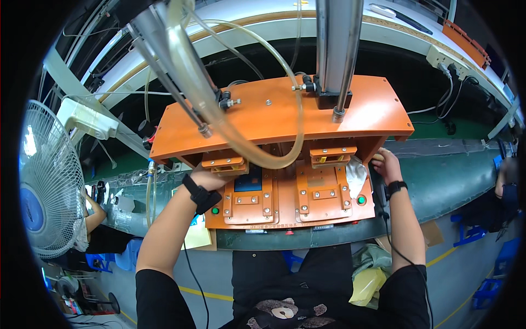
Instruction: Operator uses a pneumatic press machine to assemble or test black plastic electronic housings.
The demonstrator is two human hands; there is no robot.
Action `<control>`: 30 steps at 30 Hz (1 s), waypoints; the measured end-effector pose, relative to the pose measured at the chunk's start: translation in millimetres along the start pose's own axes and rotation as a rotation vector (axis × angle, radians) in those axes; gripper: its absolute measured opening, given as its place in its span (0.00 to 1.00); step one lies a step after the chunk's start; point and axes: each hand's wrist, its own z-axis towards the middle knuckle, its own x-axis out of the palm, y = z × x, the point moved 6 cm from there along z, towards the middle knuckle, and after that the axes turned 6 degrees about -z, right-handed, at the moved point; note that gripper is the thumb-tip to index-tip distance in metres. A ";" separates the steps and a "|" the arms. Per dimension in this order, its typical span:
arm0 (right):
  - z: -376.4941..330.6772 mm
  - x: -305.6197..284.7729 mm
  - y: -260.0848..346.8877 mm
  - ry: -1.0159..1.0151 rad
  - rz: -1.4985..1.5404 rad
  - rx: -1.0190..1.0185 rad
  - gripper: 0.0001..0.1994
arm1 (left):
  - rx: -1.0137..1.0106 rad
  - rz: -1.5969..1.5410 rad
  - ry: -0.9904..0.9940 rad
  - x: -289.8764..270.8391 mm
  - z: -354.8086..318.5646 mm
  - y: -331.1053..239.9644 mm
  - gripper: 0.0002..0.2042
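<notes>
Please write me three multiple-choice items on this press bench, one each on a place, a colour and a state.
1. Where is the left hand?
A. on the fan
B. under the press's upper plate, at the left fixture
C. in the lap

2. What colour are the two round buttons on the base plate?
A. green
B. red
C. yellow

3. How does the white cloth lie?
A. folded flat
B. crumpled beside the right fixture
C. hung on a hose

Answers: 1 B, the hand reaches in beneath the upper plate; 2 A, both buttons show green; 3 B, it lies bunched near the right hand.
</notes>
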 end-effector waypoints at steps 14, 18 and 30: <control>-198.4 57.6 -29.0 0.052 -0.052 -0.428 0.21 | 0.129 -0.230 -0.755 10.6 -134.0 0.5 0.17; -192.8 67.0 -43.4 -0.006 0.074 -0.522 0.21 | -0.003 -0.541 -0.958 64.9 -157.3 49.0 0.19; -192.0 69.0 -50.1 -0.143 0.173 -0.552 0.19 | -0.056 -1.215 -1.035 120.6 -153.7 66.0 0.22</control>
